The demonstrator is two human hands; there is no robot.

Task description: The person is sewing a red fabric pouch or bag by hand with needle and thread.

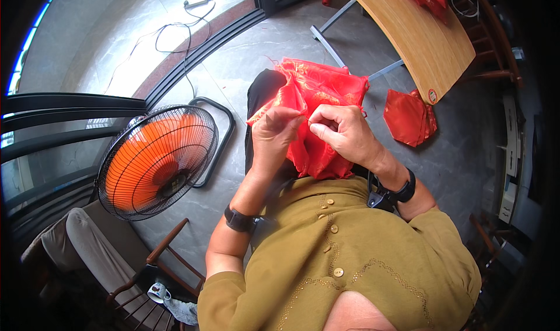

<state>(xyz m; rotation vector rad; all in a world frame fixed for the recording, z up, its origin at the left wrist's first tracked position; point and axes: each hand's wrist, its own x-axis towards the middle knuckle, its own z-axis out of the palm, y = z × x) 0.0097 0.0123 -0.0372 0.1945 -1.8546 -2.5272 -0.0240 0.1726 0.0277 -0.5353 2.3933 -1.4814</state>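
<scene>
A red cloth (322,83) with gold patterning lies bunched across my lap, its frayed edge at the far side. My left hand (273,137) is closed in a pinch at the cloth's left part, thumb and fingertips together on its edge. Close beside it, my right hand (348,133) is also pinched closed over the cloth, thumb against the curled forefinger. Whatever sits between those right fingertips is too small to make out. The two hands' fingertips almost meet. Each wrist wears a black band.
An orange-bladed floor fan (160,161) stands at left, beside a dark sliding-door frame (201,42). A wooden table (420,33) at the upper right bears red cloth. More red cloth pieces (410,118) hang or lie below its corner. A wooden chair (169,240) is at lower left; a cable (188,45) trails beyond.
</scene>
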